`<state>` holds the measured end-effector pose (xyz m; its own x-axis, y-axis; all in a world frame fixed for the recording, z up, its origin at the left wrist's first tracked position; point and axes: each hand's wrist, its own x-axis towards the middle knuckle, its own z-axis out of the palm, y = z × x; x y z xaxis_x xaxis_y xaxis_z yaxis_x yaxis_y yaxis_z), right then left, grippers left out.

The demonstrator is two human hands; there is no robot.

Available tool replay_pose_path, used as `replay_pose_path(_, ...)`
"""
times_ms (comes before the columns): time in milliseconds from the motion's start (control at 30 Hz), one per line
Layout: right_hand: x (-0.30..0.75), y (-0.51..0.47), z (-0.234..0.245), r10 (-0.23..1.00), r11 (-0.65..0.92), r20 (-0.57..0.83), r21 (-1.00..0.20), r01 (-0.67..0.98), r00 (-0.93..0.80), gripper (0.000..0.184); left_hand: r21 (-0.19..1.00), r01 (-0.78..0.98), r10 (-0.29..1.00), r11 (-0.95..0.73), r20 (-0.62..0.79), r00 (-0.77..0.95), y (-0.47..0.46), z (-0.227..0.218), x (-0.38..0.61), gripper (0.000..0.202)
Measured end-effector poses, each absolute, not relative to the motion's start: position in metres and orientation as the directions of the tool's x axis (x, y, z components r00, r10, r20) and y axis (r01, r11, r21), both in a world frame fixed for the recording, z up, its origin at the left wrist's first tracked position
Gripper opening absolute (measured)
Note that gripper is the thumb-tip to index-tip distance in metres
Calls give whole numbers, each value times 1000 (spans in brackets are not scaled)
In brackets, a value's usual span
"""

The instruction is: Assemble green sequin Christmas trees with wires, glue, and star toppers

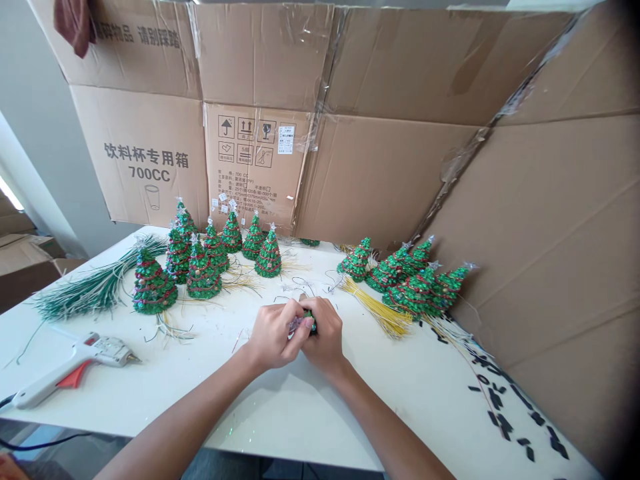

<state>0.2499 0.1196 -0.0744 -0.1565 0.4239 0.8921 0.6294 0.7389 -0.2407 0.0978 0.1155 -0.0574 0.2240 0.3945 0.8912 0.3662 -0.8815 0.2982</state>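
Note:
Near the middle of the table, my left hand (278,333) and my right hand (323,331) are closed together. Between them shows a small shiny green thing (313,324), with a clear, whitish bit (295,325) beside it at my left fingers. Most of it is hidden, so its kind cannot be made out. Just beyond my hands lie thin loose wires and clear pieces (295,288). Small green Christmas trees with red garlands and clear star tops stand to the left, the closest being a tree (154,285).
More trees (410,290) lie tilted at right, near a yellow wire bundle (377,308). Green wires (95,283) and a white glue gun (83,363) lie at left. Black scraps (500,420) line the right edge. Cardboard walls (390,177) enclose the back and right.

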Motion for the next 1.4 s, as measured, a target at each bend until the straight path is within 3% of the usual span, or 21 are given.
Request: replay_pose_path(1400, 250, 119, -74, 440, 729, 884, -250, 637, -156, 13, 308, 359, 400, -881, 890, 218, 116, -56, 98, 21)
